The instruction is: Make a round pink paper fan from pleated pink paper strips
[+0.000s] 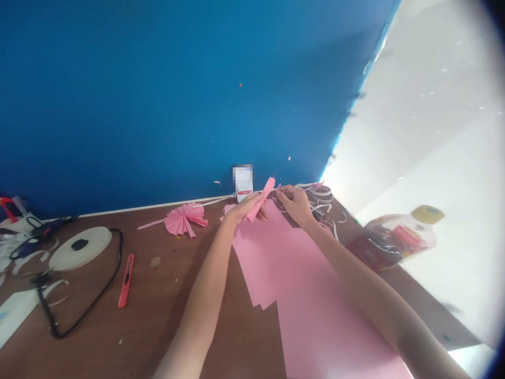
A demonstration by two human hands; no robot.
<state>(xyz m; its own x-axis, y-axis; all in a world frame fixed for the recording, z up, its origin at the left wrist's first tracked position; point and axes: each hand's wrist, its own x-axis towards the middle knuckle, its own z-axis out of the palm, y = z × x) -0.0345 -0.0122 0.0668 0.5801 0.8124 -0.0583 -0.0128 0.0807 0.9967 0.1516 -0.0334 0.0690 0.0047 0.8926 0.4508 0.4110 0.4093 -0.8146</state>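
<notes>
My left hand (243, 207) is closed around a narrow pleated pink paper (268, 188), which tilts up to the right. To its right, my right hand (295, 204) is pinched, its fingertips close to the paper's upper end. Whatever those fingertips hold is too small to make out. Below both hands lie large sheets of pink paper (300, 295), partly covered by my right forearm. Left of my left hand rests a fanned pink paper rosette (185, 219) with strips sticking out from it.
On the left of the brown table (158, 326) lie a red utility knife (125, 281), a round white spool (81, 249) and a black cable (98, 305). White strips (321, 195) tangle at the back right. A yellow-capped plastic bottle (394, 237) stands right. A blue wall (177, 95) borders the back.
</notes>
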